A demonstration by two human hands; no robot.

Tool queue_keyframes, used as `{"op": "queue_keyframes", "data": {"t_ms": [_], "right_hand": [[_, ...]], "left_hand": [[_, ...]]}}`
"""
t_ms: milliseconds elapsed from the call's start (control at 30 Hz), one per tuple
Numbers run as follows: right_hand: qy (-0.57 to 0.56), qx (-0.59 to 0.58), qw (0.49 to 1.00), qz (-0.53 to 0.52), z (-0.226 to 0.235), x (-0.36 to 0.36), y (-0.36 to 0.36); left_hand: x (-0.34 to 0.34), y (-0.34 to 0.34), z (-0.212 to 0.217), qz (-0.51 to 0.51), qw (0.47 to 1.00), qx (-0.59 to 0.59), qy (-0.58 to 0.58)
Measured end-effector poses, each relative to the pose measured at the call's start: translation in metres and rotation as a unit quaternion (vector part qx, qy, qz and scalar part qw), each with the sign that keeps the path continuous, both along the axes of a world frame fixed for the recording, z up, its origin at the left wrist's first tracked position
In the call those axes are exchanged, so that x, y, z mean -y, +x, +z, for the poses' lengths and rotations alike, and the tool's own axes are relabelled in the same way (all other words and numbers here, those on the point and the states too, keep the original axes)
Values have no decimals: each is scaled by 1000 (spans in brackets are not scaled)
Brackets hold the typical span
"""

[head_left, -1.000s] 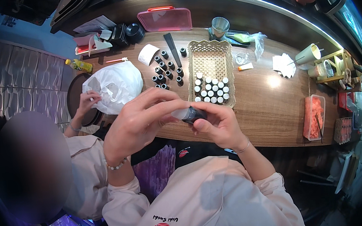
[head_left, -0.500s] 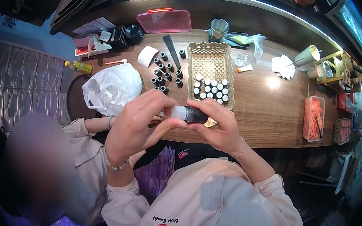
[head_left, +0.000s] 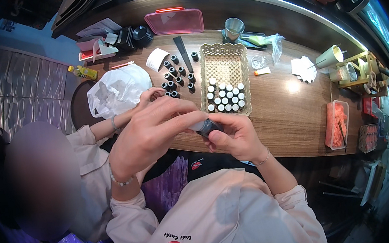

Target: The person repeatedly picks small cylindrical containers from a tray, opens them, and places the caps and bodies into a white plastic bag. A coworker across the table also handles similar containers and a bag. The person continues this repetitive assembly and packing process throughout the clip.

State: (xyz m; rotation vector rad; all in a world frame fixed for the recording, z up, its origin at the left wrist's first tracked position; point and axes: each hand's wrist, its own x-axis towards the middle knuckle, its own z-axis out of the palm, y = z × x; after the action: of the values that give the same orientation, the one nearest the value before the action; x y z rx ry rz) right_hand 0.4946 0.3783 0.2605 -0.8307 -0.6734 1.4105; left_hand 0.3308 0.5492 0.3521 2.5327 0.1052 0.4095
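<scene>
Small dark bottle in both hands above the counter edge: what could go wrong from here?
1. The small dark bottle is pinched between the left hand and right hand at the wooden counter edge; a slipped grip could drop it into the lap.
2. The open black bottles stand loose and close together; a co-worker's hand reaches beside them and could topple some.

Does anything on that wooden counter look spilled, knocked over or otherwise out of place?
Nothing stands out. The small dark bottles stand upright beside the woven basket, capped ones sit in rows inside it, and both hands hold one small bottle.
</scene>
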Motion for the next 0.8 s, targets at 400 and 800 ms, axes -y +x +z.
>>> {"op": "queue_keyframes", "data": {"t_ms": [400,800], "right_hand": [[125,235,957,-116,-5,-10,-3],[166,424,875,-166,9,-11,-2]], "left_hand": [[-2,4,8,0,999,-42,-27],[6,4,10,16,1000,20,-12]]}}
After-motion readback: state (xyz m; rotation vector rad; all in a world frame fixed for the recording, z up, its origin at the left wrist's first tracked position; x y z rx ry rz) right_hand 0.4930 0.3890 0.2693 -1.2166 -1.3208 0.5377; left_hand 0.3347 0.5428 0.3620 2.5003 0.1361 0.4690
